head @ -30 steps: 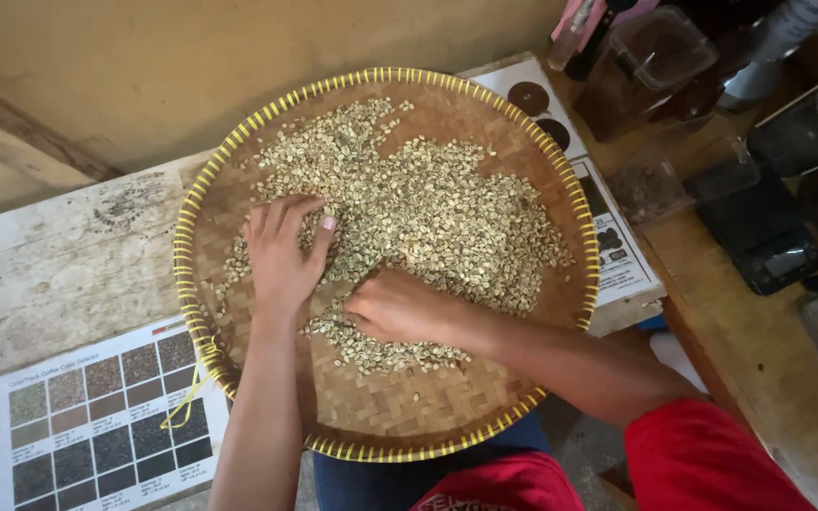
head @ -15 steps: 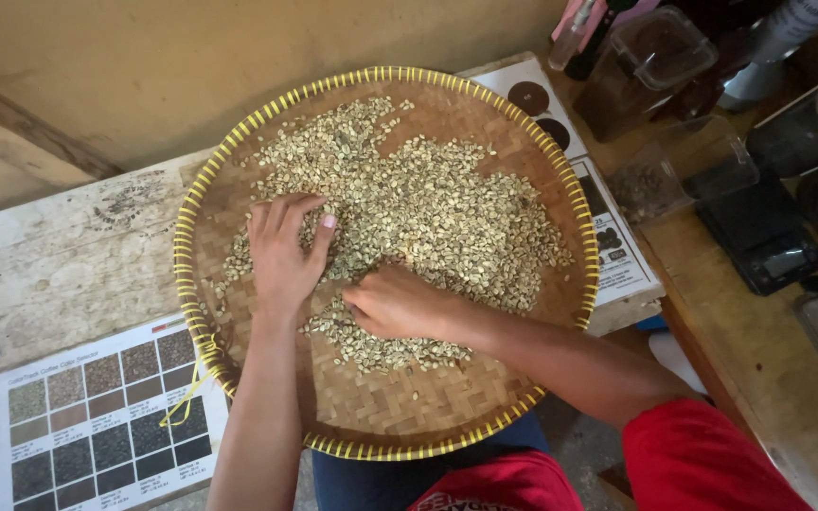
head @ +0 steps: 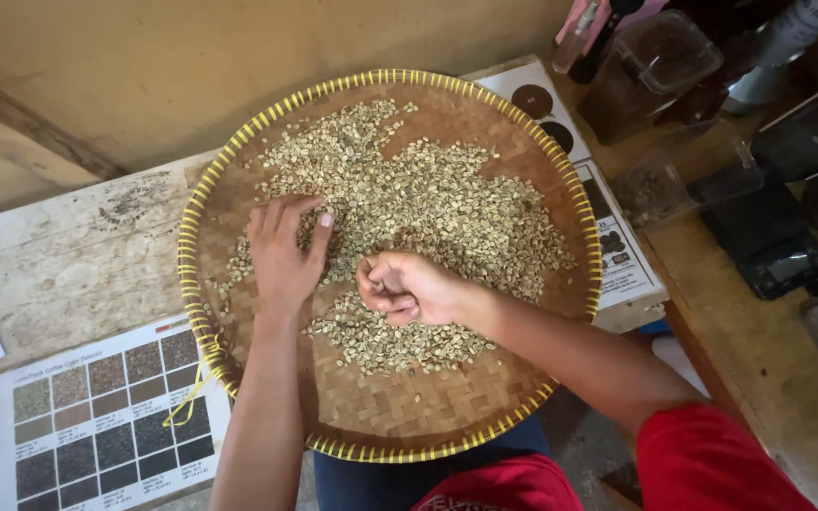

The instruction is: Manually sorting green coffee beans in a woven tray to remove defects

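My left hand lies flat, fingers spread, steadying pale green beans heaped in the woven tray, while my right hand lifts curled, possibly pinching a bean, hard to confirm.

A worn wooden table carries a woven tray; a colour chart lies just left of it.
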